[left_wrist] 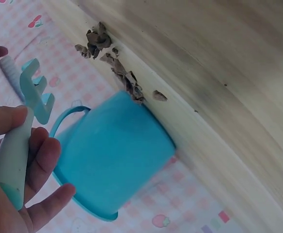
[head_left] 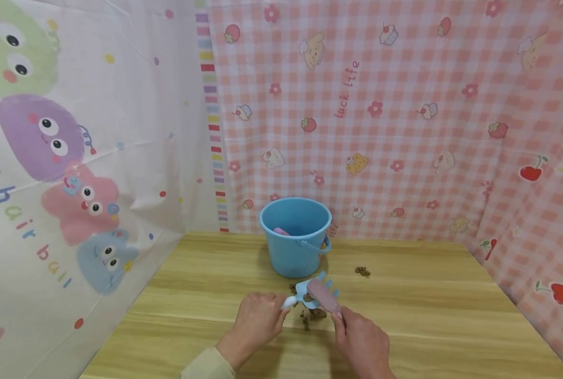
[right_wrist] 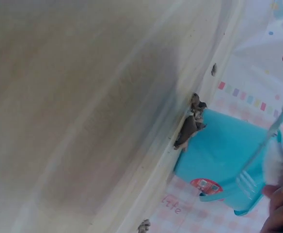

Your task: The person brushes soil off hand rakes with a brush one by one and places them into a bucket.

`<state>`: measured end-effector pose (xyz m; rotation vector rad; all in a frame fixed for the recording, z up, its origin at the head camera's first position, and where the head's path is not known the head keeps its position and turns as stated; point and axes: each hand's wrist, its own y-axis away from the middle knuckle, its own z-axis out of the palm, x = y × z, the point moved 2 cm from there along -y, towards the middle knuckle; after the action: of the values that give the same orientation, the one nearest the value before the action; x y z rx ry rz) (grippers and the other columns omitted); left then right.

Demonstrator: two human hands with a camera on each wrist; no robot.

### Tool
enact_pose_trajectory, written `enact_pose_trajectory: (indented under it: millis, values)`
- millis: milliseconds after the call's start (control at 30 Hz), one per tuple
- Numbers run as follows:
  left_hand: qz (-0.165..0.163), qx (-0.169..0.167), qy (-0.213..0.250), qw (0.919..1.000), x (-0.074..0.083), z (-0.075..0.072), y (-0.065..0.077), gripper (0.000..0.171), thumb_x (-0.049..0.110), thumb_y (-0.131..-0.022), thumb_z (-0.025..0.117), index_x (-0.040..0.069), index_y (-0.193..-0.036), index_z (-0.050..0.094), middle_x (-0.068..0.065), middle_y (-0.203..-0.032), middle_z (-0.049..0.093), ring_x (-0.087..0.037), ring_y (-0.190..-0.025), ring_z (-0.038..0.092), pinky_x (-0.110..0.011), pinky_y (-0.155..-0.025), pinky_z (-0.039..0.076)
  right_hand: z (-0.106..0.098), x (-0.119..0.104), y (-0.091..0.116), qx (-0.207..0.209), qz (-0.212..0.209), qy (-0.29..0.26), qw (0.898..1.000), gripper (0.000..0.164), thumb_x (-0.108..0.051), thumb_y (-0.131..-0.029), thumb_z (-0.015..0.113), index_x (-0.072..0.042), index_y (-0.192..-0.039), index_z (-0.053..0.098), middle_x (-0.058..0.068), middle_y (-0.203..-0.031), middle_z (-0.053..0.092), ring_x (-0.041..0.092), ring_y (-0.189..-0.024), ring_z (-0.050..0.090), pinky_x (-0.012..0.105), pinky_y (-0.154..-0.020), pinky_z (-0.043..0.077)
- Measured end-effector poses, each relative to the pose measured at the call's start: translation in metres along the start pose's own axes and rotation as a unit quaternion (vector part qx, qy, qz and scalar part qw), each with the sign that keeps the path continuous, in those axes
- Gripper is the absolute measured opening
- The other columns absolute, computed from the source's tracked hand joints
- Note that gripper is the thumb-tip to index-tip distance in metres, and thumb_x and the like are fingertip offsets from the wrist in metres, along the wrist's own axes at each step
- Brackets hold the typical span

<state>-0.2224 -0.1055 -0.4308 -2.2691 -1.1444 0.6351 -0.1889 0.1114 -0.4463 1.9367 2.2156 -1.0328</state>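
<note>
In the head view a light-blue toy rake point(head_left: 302, 290) with a pale handle is held in my left hand point(head_left: 258, 320), fingers and thumb around the handle. My right hand point(head_left: 364, 342) grips a pink toy tool with a long ridged head point(head_left: 323, 296), which overlaps the rake's head from above. A brown bit point(head_left: 308, 298) shows between the two tools. Beneath them, crumpled brown pieces point(head_left: 306, 320) lie on the wooden table point(head_left: 433, 321). In the left wrist view the rake's prongs point(left_wrist: 43, 99) point away from my palm.
Just behind the tools a blue bucket point(head_left: 293, 258) stands upright, its handle hanging to the right. Inside it a pink object point(head_left: 280, 231) is partly visible. Another brown piece point(head_left: 363, 271) lies right of the bucket. Printed cloths point(head_left: 395, 137) hang behind and at both sides.
</note>
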Motion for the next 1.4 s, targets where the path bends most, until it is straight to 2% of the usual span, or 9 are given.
enact_pose_trajectory:
  millis: [200, 500, 700, 933, 1167, 1333, 1400]
  values:
    - [-0.003, 0.003, 0.000, 1.0000, 0.000, -0.001, -0.001, 0.019, 0.029, -0.081, 0.079, 0.013, -0.083, 0.068, 0.002, -0.061, 0.058, -0.015, -0.049, 0.055, -0.030, -0.048, 0.044, 0.004, 0.002, 0.003, 0.004, -0.006, 0.005, 1.000, 0.014, -0.028, -0.094, 0.068, -0.015, -0.093, 0.072, -0.005, -0.066, 0.062, 0.013, -0.050, 0.053, 0.036, -0.041, 0.037]
    - [0.000, 0.007, 0.004, 1.0000, 0.000, 0.000, -0.001, 0.021, 0.029, -0.081, 0.079, 0.013, -0.081, 0.066, 0.002, -0.060, 0.058, -0.014, -0.051, 0.055, -0.030, -0.051, 0.045, 0.003, 0.005, 0.001, -0.019, 0.026, 0.011, 0.999, 0.021, -0.029, -0.095, 0.066, -0.009, -0.099, 0.074, -0.003, -0.066, 0.063, 0.010, -0.049, 0.046, 0.033, -0.041, 0.035]
    - [0.003, 0.007, 0.011, 0.9999, -0.001, 0.003, 0.002, 0.022, 0.030, -0.081, 0.079, 0.013, -0.081, 0.064, 0.002, -0.059, 0.056, -0.014, -0.048, 0.053, -0.030, -0.048, 0.043, 0.001, 0.006, 0.001, -0.022, 0.040, 0.013, 0.999, 0.023, -0.028, -0.095, 0.066, -0.008, -0.101, 0.074, 0.000, -0.070, 0.067, 0.012, -0.052, 0.052, 0.035, -0.042, 0.038]
    - [0.010, 0.021, 0.009, 0.9997, 0.000, 0.002, 0.002, 0.028, 0.031, -0.080, 0.079, 0.015, -0.075, 0.058, 0.003, -0.056, 0.052, -0.014, -0.045, 0.050, -0.030, -0.044, 0.040, 0.006, 0.005, 0.001, 0.002, 0.006, -0.002, 1.000, 0.015, -0.028, -0.094, 0.069, -0.014, -0.095, 0.073, -0.007, -0.065, 0.061, 0.010, -0.051, 0.051, 0.034, -0.042, 0.037]
    - [0.013, 0.005, 0.011, 0.9998, 0.002, 0.001, 0.003, 0.028, 0.030, -0.081, 0.079, 0.014, -0.075, 0.057, 0.004, -0.056, 0.051, -0.012, -0.044, 0.048, -0.028, -0.043, 0.037, 0.004, 0.010, 0.002, -0.005, 0.013, 0.012, 1.000, 0.016, -0.027, -0.094, 0.068, -0.015, -0.083, 0.069, -0.007, -0.059, 0.054, 0.010, -0.048, 0.043, 0.033, -0.041, 0.034]
    - [0.009, 0.006, 0.011, 0.9999, 0.000, 0.002, 0.004, 0.028, 0.031, -0.082, 0.079, 0.015, -0.075, 0.057, 0.004, -0.055, 0.051, -0.013, -0.044, 0.048, -0.028, -0.043, 0.037, 0.000, 0.015, 0.000, 0.012, 0.008, 0.017, 1.000, 0.013, -0.025, -0.092, 0.070, -0.013, -0.086, 0.070, -0.004, -0.064, 0.061, 0.012, -0.050, 0.049, 0.036, -0.041, 0.038]
    - [0.009, 0.007, 0.013, 0.9999, 0.000, 0.002, 0.003, 0.026, 0.031, -0.082, 0.078, 0.015, -0.076, 0.059, 0.004, -0.056, 0.052, -0.013, -0.045, 0.049, -0.029, -0.044, 0.038, 0.002, 0.013, 0.000, 0.010, -0.001, 0.007, 1.000, 0.013, -0.025, -0.093, 0.070, -0.013, -0.089, 0.072, -0.005, -0.063, 0.060, 0.010, -0.050, 0.047, 0.034, -0.041, 0.037]
